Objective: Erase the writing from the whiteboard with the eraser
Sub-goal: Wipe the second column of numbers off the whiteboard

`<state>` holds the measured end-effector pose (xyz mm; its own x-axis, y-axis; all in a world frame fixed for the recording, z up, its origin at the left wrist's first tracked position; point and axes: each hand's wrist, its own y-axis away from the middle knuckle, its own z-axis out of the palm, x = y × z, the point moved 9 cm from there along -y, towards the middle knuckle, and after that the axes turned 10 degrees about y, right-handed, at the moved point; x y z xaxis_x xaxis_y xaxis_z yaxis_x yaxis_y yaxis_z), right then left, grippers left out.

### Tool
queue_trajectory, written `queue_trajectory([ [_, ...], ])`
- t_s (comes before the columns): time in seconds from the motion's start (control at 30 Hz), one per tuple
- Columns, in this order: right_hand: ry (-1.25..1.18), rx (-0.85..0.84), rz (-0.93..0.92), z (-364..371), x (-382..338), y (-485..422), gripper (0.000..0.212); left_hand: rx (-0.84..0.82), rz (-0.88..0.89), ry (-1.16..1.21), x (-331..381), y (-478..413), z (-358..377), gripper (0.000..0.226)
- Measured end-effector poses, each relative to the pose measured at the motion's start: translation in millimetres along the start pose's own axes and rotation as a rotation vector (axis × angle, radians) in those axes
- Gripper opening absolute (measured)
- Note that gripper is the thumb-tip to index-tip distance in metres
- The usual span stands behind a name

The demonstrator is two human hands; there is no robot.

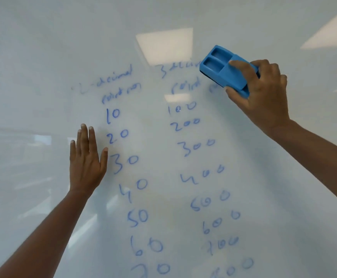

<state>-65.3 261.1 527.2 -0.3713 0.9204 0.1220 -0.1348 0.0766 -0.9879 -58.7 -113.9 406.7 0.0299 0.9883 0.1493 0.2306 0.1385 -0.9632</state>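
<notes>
The right hand (264, 93) grips a bright blue eraser (227, 70) with two little dents on its back, pressed on the whiteboard (43, 57) near the top blue writing (163, 157). The left hand (86, 159) lies flat, fingers straight.

My right hand (264, 93) covers the 4 o'clock end of the eraser (222, 67), and its dark pad (203, 72) shows only as a thin strip. The header words of the writing (135, 215), at 12 o'clock, are too blurred to read, and the eraser hides some. The lowest rows, at 6 o'clock, are cut off. I cannot tell whether my left hand (86, 163) touches the whiteboard (43, 57).
</notes>
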Motion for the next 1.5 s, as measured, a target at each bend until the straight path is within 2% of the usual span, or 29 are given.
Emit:
queue_trajectory([
  [0.23,0.059,0.001,0.205,22.6,24.3,-23.4,0.047,0.028,-0.09,0.032,-23.8,-15.6,8.6,0.071],
  [0.4,0.044,-0.005,0.394,42.1,28.2,-29.4,0.047,0.043,-0.156,0.159,-33.9,-17.5,22.4,0.065],
  [0.57,0.085,-0.013,0.432,62.4,-4.4,-36.5,0.049,0.126,-0.156,0.246,-37.6,-15.8,23.6,0.061],
  [0.73,0.108,-0.068,0.231,82.3,-73.2,-44.3,0.053,0.165,-0.145,0.301,-41.2,-14.0,24.1,0.065],
  [0.9,0.055,-0.162,-0.227,93.9,-152.2,-7.8,0.055,0.166,-0.13,0.299,-40.1,-14.2,22.9,0.065],
  [0.97,0.027,-0.166,-0.392,87.3,-159.3,7.0,0.052,0.164,-0.128,0.298,-39.7,-13.9,22.6,0.066],
  [1.03,0.036,-0.15,-0.442,80.6,-144.5,5.6,0.051,0.164,-0.127,0.295,-39.5,-13.9,22.4,0.066],
  [1.1,0.081,-0.143,-0.337,77.7,-109.8,-10.1,0.053,0.162,-0.124,0.292,-39.3,-13.8,22.2,0.067],
  [1.27,0.083,0.002,0.285,56.7,10.2,-45.1,0.053,0.16,-0.122,0.284,-38.6,-13.1,22.1,0.066],
  [1.33,0.08,0.025,0.433,56.2,22.9,-45.2,0.052,0.157,-0.122,0.275,-37.8,-13.1,22.6,0.067],
  [1.4,0.084,0.023,0.438,60.4,7.6,-41.4,0.052,0.155,-0.125,0.268,-36.8,-12.7,23.0,0.067],
  [1.5,0.063,-0.026,0.187,70.6,-50.4,-23.8,0.055,0.154,-0.123,0.258,-35.4,-11.8,22.8,0.068],
])
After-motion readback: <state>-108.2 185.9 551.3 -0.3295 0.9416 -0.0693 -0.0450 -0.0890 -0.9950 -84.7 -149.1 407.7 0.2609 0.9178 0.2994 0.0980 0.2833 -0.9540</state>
